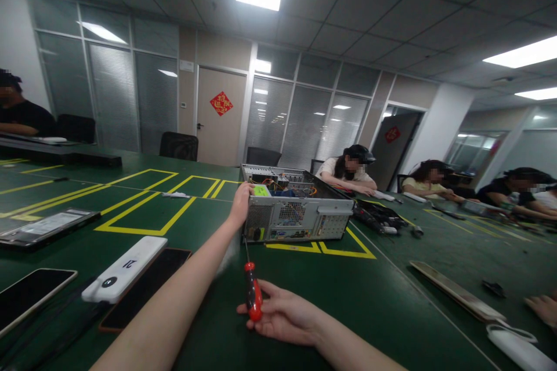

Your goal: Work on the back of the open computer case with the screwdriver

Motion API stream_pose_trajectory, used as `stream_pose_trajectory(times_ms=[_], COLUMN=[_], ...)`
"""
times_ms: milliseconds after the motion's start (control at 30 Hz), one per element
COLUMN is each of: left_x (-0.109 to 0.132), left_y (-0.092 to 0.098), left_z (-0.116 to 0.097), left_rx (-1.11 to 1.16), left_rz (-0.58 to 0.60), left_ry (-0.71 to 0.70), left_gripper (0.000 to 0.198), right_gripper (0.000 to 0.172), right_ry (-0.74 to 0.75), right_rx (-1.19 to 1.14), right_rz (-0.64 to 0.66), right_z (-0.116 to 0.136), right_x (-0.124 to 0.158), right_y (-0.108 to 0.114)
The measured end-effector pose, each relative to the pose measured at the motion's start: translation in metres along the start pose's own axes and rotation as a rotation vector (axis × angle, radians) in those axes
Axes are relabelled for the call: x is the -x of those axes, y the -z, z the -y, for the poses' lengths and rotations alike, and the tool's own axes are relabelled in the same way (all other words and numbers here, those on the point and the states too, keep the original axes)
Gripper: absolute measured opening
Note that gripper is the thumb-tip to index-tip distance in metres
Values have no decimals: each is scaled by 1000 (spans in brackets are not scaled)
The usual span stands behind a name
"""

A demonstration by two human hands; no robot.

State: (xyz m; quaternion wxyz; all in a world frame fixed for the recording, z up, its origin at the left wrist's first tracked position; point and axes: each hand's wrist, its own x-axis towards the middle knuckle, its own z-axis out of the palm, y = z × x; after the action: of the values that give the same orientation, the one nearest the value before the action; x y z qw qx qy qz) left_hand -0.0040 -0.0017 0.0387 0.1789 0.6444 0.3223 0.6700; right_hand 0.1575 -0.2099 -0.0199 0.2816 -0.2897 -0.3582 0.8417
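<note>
An opened desktop computer case (311, 208) lies on the green table, its silver back panel facing me and its inside showing from above. My left hand (239, 206) grips the case's upper left edge, beside a power supply with a bright green label (261, 191). In my right hand (282, 310) is a screwdriver (253, 295) with a red and black handle, held from below between the fingers. Its shaft points away from me, with the tip at the lower left corner of the back panel. Whether the tip sits in a screw is too small to tell.
Left of my arms are a white power bank (126, 269), a dark phone (145, 293), another phone (32, 295) and a hard drive (50, 226). Black parts (380, 217) lie right of the case. Several people sit around the table; another person's hand (542, 308) is at right.
</note>
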Motion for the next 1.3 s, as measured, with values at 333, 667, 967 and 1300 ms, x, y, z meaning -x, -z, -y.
stream_pose_trajectory(times_ms=[333, 667, 967, 1300], left_x=[-1, 0, 0, -1], left_y=[1, 1, 1, 2], left_z=[2, 0, -5, 1], left_rx=[-17, -18, -2, -42], left_rz=[9, 4, 16, 13], left_ry=[4, 0, -11, -25], left_gripper=[37, 35, 34, 35], right_gripper=[43, 40, 55, 41], right_ry=[48, -23, -29, 33], right_rx=[-91, -86, -43, -135], right_rz=[-110, -96, 19, -97], right_z=[-3, 4, 1, -3], right_x=[-1, 4, 0, -2], right_y=[4, 1, -1, 5])
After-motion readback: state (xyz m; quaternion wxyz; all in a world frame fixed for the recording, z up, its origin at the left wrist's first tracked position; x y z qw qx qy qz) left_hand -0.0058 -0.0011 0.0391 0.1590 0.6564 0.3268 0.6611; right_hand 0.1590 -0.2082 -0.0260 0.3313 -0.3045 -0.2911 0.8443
